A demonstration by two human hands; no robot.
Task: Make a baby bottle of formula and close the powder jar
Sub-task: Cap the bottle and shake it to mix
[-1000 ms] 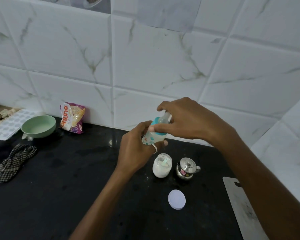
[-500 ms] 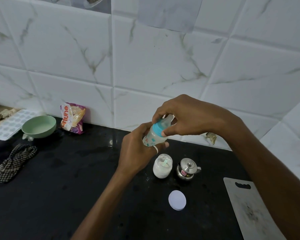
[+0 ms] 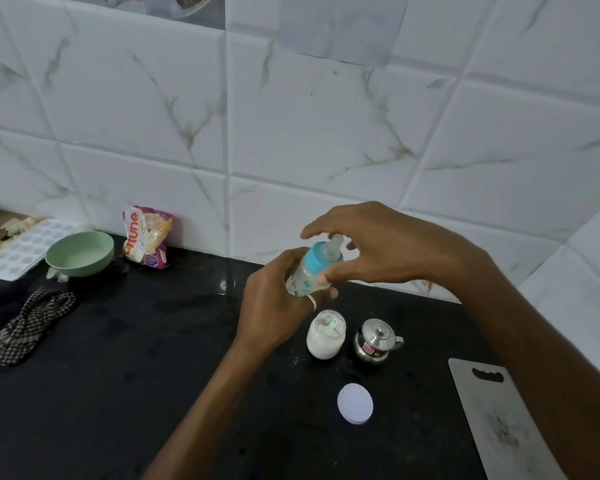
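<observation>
My left hand (image 3: 274, 306) grips the body of a small clear baby bottle (image 3: 305, 280), tilted up and right above the black counter. The bottle has a blue collar (image 3: 316, 259) and a clear teat. My right hand (image 3: 388, 244) arches over the teat with its fingers spread and lifted; only the thumb tip touches the bottle just under the collar. Below the bottle stands the open glass powder jar (image 3: 326, 342), with white powder and a scoop inside. Its white round lid (image 3: 355, 403) lies flat on the counter in front.
A small steel lidded pot (image 3: 374, 344) stands right of the jar. A grey cutting board (image 3: 499, 420) lies at the right edge. At the left are a green bowl (image 3: 80, 254), a snack packet (image 3: 146, 237), a checked cloth (image 3: 28, 323) and an ice tray (image 3: 18, 247).
My right hand's fingers, which pinched the blue collar, have lifted and spread above the teat. The bottle stays in my left hand at nearly the same place.
</observation>
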